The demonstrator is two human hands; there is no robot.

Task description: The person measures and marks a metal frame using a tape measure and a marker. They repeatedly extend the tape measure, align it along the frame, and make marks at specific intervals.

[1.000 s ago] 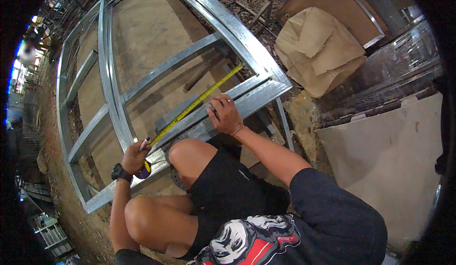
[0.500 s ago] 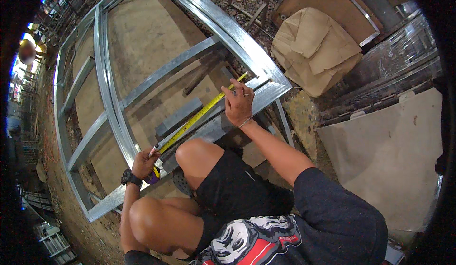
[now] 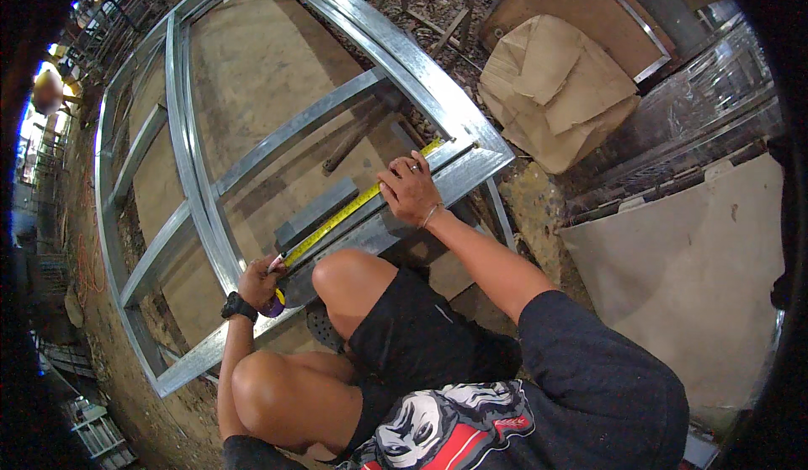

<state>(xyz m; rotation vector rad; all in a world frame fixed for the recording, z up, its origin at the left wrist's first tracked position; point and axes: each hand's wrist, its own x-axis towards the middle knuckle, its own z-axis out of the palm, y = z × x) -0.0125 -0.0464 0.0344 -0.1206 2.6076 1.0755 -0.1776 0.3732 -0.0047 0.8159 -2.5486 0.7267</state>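
A yellow tape measure (image 3: 337, 220) is stretched along the near rail of a large galvanized metal frame (image 3: 471, 169). My left hand (image 3: 257, 283) is closed round the tape's case and also holds a marker pen (image 3: 276, 261) with a pale barrel. Fingers of my right hand (image 3: 410, 191) close on the blade farther along, near the frame's right corner. The blade's end (image 3: 435, 144) reaches past that hand toward the corner. Just beyond the tape lies a short grey metal bar (image 3: 316, 211), parallel to the rail.
Inside the frame, brown boards (image 3: 252, 74) lie on the ground. A folded sheet of cardboard (image 3: 555, 91) sits right of the frame, near wrapped panels (image 3: 690, 116) and a large beige sheet (image 3: 682, 276). Metal racks stand at the far left.
My right hand has slid along the blade toward the left and slightly nearer to me. The marker in my left hand has tipped lower, and the blade lies closer to the rail.
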